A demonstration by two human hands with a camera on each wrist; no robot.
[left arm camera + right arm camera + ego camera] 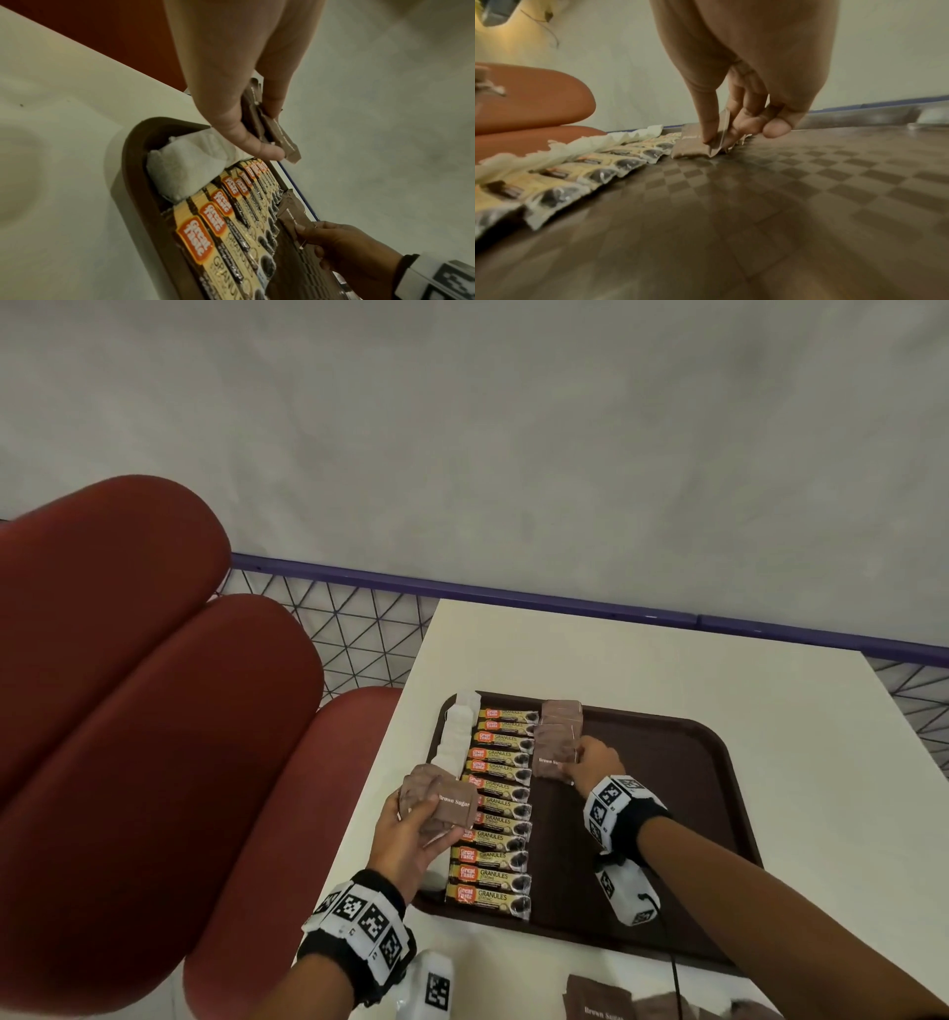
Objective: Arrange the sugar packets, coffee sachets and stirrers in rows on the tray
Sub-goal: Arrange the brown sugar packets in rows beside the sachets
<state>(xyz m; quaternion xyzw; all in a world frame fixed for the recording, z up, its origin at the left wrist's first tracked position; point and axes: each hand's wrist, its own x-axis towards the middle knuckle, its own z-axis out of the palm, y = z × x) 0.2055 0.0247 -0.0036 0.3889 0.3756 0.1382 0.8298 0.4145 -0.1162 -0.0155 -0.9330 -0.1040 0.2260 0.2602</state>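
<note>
While red seats [128,690] flank the white table [667,670], its brown tray [693,762] holds rows of coffee sachets [500,814]; the right hand [595,762] pinches a sugar packet [554,757] there, the left hand [405,834] grips a stack of packets [441,806].

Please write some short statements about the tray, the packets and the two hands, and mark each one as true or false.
1. The left hand holds a bunch of brown sugar packets. True.
2. The right hand is empty and flat on the tray. False: it pinches one sugar packet and sets it in the row.
3. The coffee sachets lie in a row along the tray. True.
4. The sugar row is left of the sachets. False: it is to their right; white packets are on the left.
5. More brown packets lie on the table, near the tray. True.
</note>
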